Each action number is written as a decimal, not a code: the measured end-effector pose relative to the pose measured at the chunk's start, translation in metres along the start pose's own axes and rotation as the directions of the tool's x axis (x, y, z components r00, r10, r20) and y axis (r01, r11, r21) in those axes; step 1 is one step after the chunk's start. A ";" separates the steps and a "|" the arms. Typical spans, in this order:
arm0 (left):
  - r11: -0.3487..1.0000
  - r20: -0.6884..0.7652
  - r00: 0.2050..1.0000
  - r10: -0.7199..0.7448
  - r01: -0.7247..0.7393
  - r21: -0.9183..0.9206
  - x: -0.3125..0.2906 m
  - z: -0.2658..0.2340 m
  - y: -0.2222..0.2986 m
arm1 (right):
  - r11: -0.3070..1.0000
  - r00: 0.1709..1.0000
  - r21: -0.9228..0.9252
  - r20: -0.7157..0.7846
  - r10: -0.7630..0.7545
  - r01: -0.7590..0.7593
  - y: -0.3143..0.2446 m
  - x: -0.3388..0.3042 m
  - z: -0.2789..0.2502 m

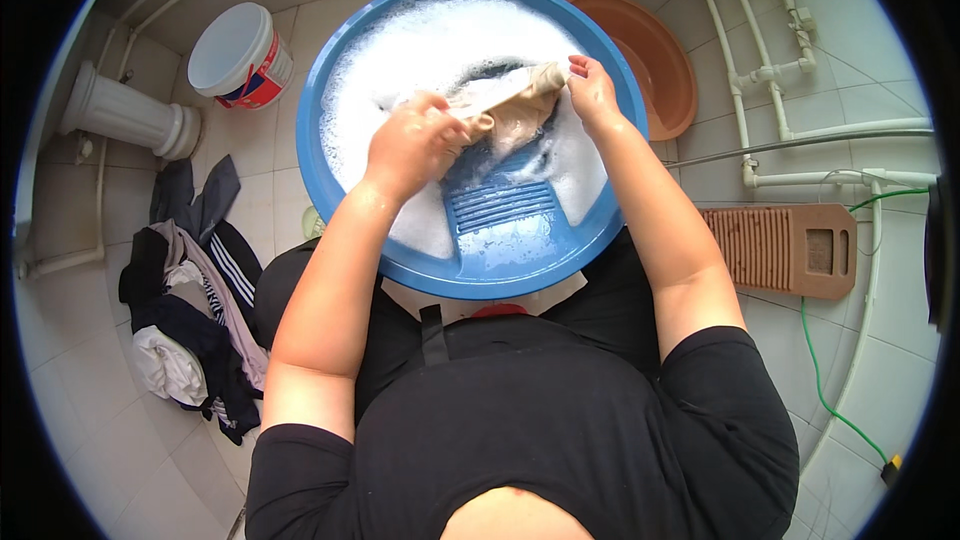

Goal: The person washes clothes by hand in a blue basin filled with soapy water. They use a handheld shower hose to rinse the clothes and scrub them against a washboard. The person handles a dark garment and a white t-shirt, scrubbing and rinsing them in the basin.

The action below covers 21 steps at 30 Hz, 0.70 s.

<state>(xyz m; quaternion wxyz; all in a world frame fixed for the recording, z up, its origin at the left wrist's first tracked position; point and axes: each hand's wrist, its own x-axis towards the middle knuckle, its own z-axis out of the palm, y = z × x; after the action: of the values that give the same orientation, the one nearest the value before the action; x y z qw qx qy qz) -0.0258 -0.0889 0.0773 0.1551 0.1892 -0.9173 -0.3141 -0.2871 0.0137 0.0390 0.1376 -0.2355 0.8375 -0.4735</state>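
From my head cam, both forearms cross the rim of the blue tub (345,245), with open foam (430,40) toward the far edge and a ribbed slope (503,208) nearest me. My left hand (410,145) and right hand (592,92) are apart, both gripping this beige cloth (525,110), all wet-looking and bunched, in the suds mid-tub.

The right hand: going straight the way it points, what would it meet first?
Beyond the beige cloth at its fingers, the right hand would probably meet the white suds first, though its height above them is unclear.
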 end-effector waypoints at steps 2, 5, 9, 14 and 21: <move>0.987 0.371 0.924 0.098 -0.042 -0.154 -0.007 -0.004 0.010 | 0.997 0.991 -0.078 0.131 0.012 -0.002 0.020 0.002 0.001; 0.976 0.464 0.879 -0.108 0.181 -0.117 -0.003 -0.008 0.018 | 0.941 0.962 -0.264 0.225 -0.153 0.211 0.011 -0.022 0.012; 0.988 -0.074 0.986 -0.149 0.151 0.015 -0.001 0.023 -0.027 | 0.798 0.894 -0.493 0.430 -0.122 0.346 0.002 -0.058 0.045; 0.865 0.168 0.891 -0.422 0.342 0.367 0.003 0.033 -0.041 | 0.585 0.805 -0.605 0.574 -0.148 0.539 -0.005 -0.064 0.038; -0.010 0.338 0.772 -0.538 0.395 -0.918 0.018 0.041 -0.036 | 0.807 0.695 0.508 0.697 -0.178 -0.303 -0.039 -0.064 0.046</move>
<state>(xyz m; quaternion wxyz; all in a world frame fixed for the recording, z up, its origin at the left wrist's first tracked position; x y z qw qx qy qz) -0.0494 -0.1022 0.0269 0.1752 0.3586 -0.3741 -0.8371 -0.2012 -0.0029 0.0493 0.5348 -0.3157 0.5350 -0.5728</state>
